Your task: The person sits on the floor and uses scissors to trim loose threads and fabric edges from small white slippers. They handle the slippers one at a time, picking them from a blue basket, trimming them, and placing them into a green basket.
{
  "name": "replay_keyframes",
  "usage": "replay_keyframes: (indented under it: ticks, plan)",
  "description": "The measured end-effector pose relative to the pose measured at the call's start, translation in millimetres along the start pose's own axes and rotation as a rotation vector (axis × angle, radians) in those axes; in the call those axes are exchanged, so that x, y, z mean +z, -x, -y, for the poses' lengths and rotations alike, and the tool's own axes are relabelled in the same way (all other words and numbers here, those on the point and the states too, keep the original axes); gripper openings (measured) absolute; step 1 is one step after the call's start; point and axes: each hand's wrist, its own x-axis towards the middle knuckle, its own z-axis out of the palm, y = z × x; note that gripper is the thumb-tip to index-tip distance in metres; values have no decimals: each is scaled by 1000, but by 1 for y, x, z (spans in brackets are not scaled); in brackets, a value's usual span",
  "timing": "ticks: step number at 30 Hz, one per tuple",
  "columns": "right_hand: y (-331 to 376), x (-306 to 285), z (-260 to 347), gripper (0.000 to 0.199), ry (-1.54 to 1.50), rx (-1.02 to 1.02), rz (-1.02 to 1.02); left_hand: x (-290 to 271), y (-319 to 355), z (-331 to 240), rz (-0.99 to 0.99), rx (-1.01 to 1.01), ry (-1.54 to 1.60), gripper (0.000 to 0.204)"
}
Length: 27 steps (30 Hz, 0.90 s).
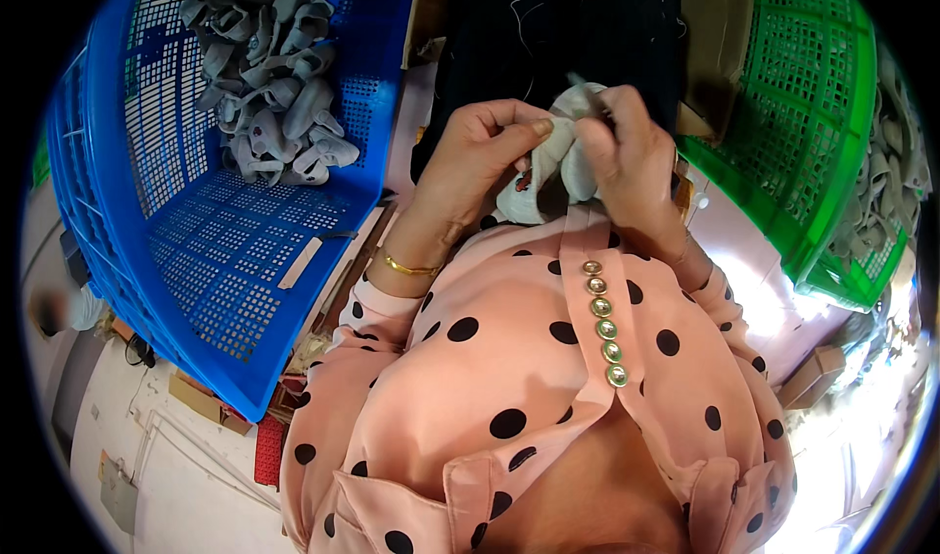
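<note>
A small pale grey sock (536, 177) with a little reddish motif hangs in front of my shirt, held between both hands. My left hand (485, 152), with a gold bangle at the wrist, pinches its edge between thumb and fingertips. Close beside it, my right hand (632, 152) is closed on the sock's other side, fingers curled and slightly blurred. A thin blurred thing (580, 82) sticks out by the right fingertips; I cannot tell what it is. Part of the sock is hidden behind the right thumb.
To the left, a blue plastic basket (220, 250) bears a heap of grey socks (284, 94). At the right a green plastic basket (813, 94) stands close to my arm, with more grey pieces (886, 162) beyond its wall. Loose threads lie on the dark cloth (558, 25) ahead.
</note>
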Motion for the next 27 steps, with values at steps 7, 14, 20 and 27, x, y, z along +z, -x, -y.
replay_keyframes:
  ticks: [7,14,20,27]
  plan:
    - [-12,-30,-26,39,336,-318,194,-12,4,-10,19,5,-48,19]
    - [-26,-33,-20,43,447,-418,290,-13,5,-11,34,6,-53,19]
    - [-32,-37,-15,43,502,-499,305,-11,5,-9,14,4,-75,18]
    - [-38,-41,-12,40,503,-545,407,-11,7,-7,44,2,3,17]
